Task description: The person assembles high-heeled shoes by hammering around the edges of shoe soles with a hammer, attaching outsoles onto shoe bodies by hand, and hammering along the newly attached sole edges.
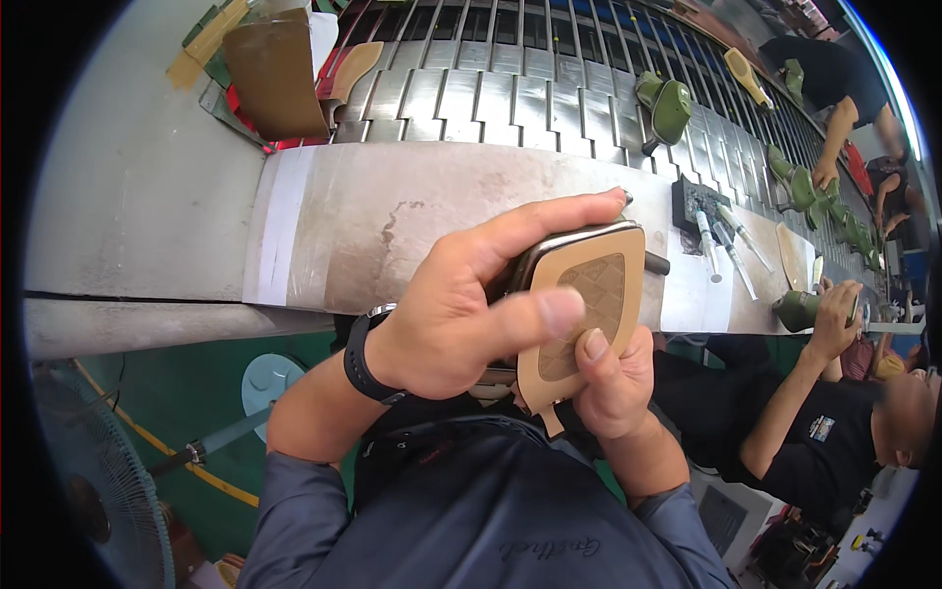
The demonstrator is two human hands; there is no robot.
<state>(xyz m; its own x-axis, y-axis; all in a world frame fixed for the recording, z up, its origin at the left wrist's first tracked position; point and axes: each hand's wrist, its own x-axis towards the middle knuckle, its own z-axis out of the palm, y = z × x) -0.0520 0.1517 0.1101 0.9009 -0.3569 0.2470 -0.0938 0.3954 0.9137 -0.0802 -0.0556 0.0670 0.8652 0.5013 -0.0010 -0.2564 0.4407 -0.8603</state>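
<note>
Left hand (461,309) at centre, wrapped over a shoe (579,294) held sole-up; forefinger runs along its far edge, thumb lies across the tan sole with quilted patch. Black watch (365,358) on that wrist. Right hand (613,378) at 5 o'clock of the shoe, gripping its lower end, thumb on the sole. Bench (392,226) at 12 o'clock; slatted conveyor (491,88) beyond it carries green lasts (667,103). Tubes (721,240) on bench at 2 o'clock. Co-worker (834,422) at 3–4 o'clock, hand on a green last. Fan (98,471) at 8 o'clock.
</note>
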